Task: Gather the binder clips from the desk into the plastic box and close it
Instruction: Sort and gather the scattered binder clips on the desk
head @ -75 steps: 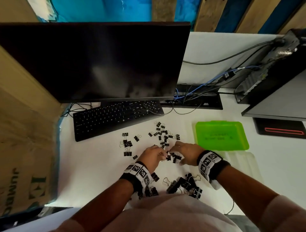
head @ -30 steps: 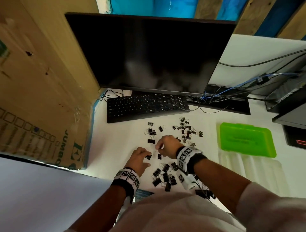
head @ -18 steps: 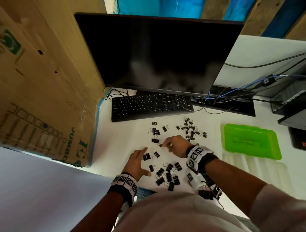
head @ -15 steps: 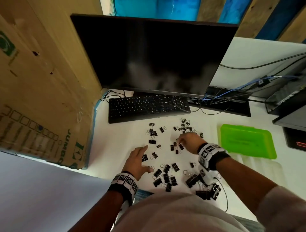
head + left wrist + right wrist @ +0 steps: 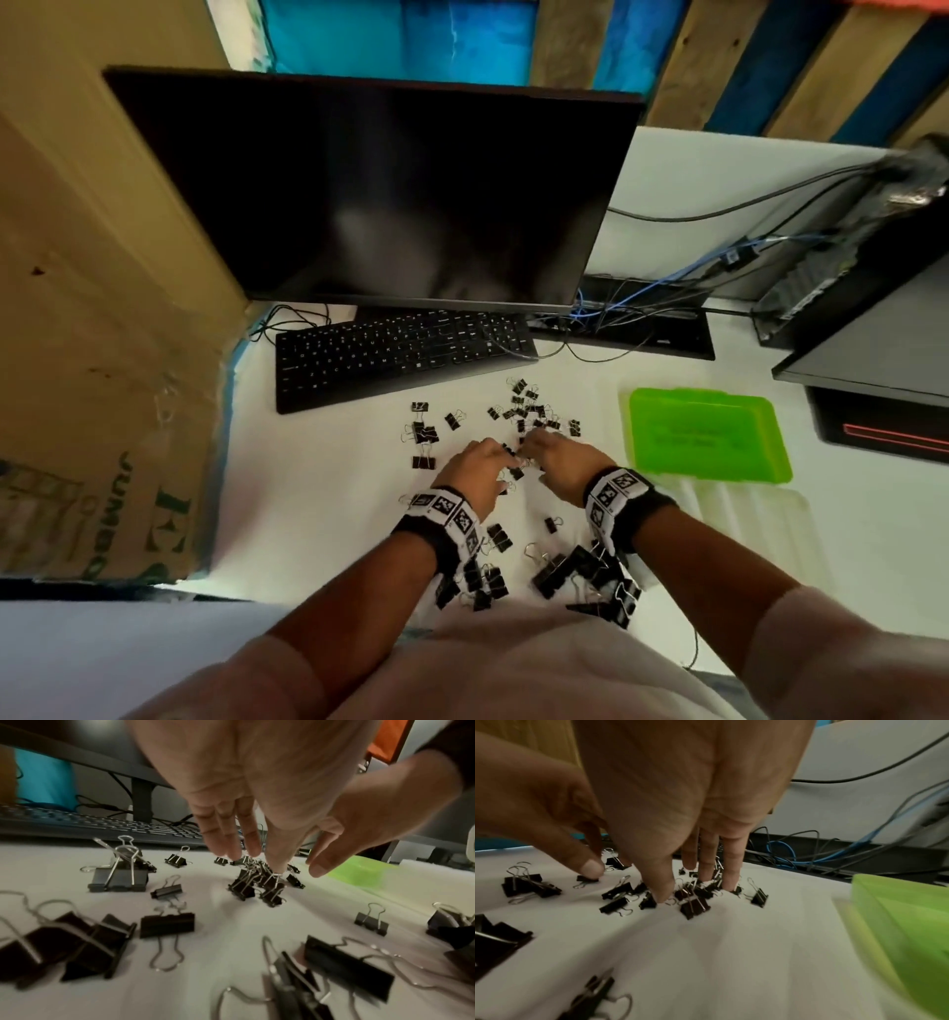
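Black binder clips lie scattered on the white desk: a far cluster (image 5: 529, 411), a small group to the left (image 5: 423, 437), and bigger ones near my body (image 5: 575, 570). My left hand (image 5: 488, 460) and right hand (image 5: 547, 452) meet over the middle of the desk. Each hand's fingers point straight down onto a small heap of clips (image 5: 267, 888) (image 5: 694, 906). Neither hand is closed round a clip. The plastic box lies to the right, its green half (image 5: 708, 437) beyond a clear half (image 5: 744, 519).
A black keyboard (image 5: 400, 354) and a dark monitor (image 5: 385, 195) stand behind the clips. A large cardboard box (image 5: 102, 360) walls off the left side. Cables (image 5: 642, 303) and a black computer case (image 5: 873, 334) fill the back right.
My left hand has left its flat rest at the left and moved right. My right hand has come back from the far cluster. Their fingertips now meet over the middle clips.
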A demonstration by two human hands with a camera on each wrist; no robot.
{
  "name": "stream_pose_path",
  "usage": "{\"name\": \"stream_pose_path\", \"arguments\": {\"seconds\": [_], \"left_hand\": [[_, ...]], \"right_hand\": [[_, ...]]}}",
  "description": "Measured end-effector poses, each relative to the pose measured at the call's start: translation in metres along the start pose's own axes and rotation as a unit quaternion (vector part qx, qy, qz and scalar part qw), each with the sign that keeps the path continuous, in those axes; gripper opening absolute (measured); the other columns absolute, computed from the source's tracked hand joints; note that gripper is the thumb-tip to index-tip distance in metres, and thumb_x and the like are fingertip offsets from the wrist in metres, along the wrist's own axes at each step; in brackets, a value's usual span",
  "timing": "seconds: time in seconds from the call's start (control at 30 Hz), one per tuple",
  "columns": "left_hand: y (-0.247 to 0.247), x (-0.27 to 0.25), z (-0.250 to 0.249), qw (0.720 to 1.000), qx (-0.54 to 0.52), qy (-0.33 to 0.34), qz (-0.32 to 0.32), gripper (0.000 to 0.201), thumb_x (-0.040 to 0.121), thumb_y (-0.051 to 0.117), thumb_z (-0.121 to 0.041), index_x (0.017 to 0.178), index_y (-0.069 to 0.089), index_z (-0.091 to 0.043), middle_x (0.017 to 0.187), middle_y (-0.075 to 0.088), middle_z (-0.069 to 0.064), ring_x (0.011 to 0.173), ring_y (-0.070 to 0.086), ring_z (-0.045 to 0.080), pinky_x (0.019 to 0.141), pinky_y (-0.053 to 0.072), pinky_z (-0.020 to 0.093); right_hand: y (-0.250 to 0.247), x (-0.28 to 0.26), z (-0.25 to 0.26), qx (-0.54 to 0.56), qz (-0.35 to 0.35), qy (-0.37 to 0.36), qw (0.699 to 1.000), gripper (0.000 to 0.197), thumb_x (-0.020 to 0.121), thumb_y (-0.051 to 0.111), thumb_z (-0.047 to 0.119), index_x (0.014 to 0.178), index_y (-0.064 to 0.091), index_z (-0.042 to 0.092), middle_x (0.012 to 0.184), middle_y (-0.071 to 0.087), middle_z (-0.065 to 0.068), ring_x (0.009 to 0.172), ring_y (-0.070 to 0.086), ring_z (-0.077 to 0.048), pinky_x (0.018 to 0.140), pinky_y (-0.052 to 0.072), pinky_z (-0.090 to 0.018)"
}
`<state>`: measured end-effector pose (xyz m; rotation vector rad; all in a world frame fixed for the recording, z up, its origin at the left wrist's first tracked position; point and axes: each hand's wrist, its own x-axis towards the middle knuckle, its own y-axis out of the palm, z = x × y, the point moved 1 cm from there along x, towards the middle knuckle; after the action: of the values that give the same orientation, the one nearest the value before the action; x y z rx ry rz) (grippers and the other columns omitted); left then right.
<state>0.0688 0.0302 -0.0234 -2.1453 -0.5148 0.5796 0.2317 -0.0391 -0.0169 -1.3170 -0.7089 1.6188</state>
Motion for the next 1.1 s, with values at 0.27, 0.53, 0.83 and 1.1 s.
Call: {"name": "stream_pose_path", "arguments": {"seconds": [0.27,0.53,0.83,1.1], "left_hand": [[-0.014,-0.02,0.024,0.999,-0.008,-0.012,-0.046,0.026,0.093,0.05,-0.018,0.115,0.059,-0.028,0.115,0.054,-0.008,0.109,0.046,0.012,0.097,0.041,0.03],[-0.005,-0.064,0.066,0.997,0.014,-0.081,0.01,0.033,0.083,0.064,-0.038,0.114,0.062,-0.03,0.119,0.053,-0.009,0.112,0.045,0.012,0.098,0.04,0.031],[-0.009,-0.078,0.076,0.989,-0.047,-0.132,-0.037,0.074,0.069,0.079,-0.026,0.134,0.043,-0.028,0.131,0.042,-0.008,0.121,0.036,0.012,0.103,0.037,0.026],[-0.01,-0.078,0.088,0.958,-0.195,-0.205,-0.047,0.102,0.059,0.085,-0.006,0.14,0.029,-0.035,0.135,0.03,-0.01,0.117,0.043,0.015,0.098,0.047,0.032]], "right_hand": [[0.003,0.008,-0.003,-0.071,0.032,-0.055,0.995,0.056,0.091,0.039,-0.004,0.138,0.038,0.024,0.137,0.038,-0.008,0.125,0.039,-0.029,0.087,0.052,-0.046],[0.002,0.012,-0.014,-0.067,0.052,-0.107,0.991,0.026,0.094,0.046,0.013,0.113,0.064,0.012,0.12,0.059,-0.006,0.112,0.055,-0.026,0.095,0.045,-0.035],[-0.033,0.007,0.011,0.034,0.0,-0.063,0.997,0.022,0.089,0.058,0.017,0.107,0.07,0.014,0.11,0.067,-0.003,0.104,0.06,-0.02,0.084,0.045,-0.026],[-0.026,0.035,0.075,0.113,0.048,-0.052,0.991,0.02,0.085,0.067,0.02,0.103,0.071,0.012,0.11,0.071,-0.005,0.1,0.064,-0.022,0.088,0.048,-0.028]]}}
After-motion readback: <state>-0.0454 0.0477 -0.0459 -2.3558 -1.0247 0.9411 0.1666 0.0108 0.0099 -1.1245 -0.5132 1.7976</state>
